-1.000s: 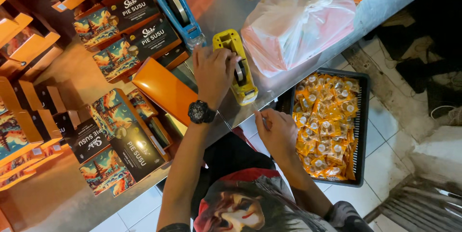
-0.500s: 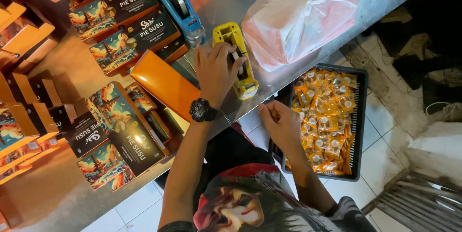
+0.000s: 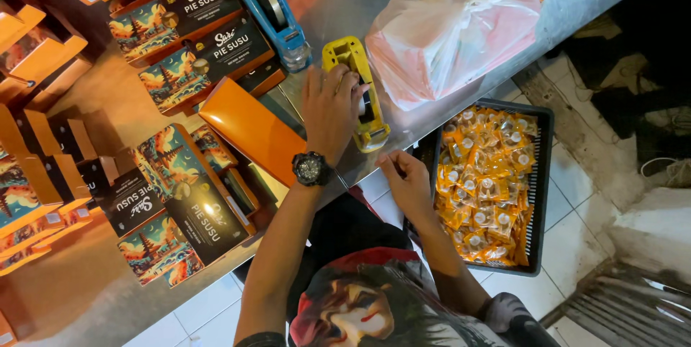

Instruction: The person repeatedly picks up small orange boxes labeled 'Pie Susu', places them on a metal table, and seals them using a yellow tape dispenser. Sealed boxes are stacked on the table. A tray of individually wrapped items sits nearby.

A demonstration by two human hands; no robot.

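Our left hand (image 3: 332,106) lies over the yellow tape dispenser (image 3: 358,93), which sits on the metal table (image 3: 324,1) near its front edge; the fingers are laid across the dispenser's middle and curled loosely on it, with a black wristwatch (image 3: 311,168) on that wrist. Our right hand (image 3: 407,181) hangs just past the table's edge, between the dispenser and the black crate (image 3: 545,167); its fingertips are pinched together, but we cannot tell whether anything is held between them. The crate stands on the tiled floor (image 3: 576,196) and is filled with small orange and yellow packets (image 3: 486,181). Just left of our left hand an orange box (image 3: 248,127) lies tilted on the table. Behind the yellow dispenser rests a blue tape dispenser (image 3: 270,5), and to the right of it a knotted white plastic bag (image 3: 450,26). Printed cartons (image 3: 180,196) in black and orange are spread over the left part of the table.
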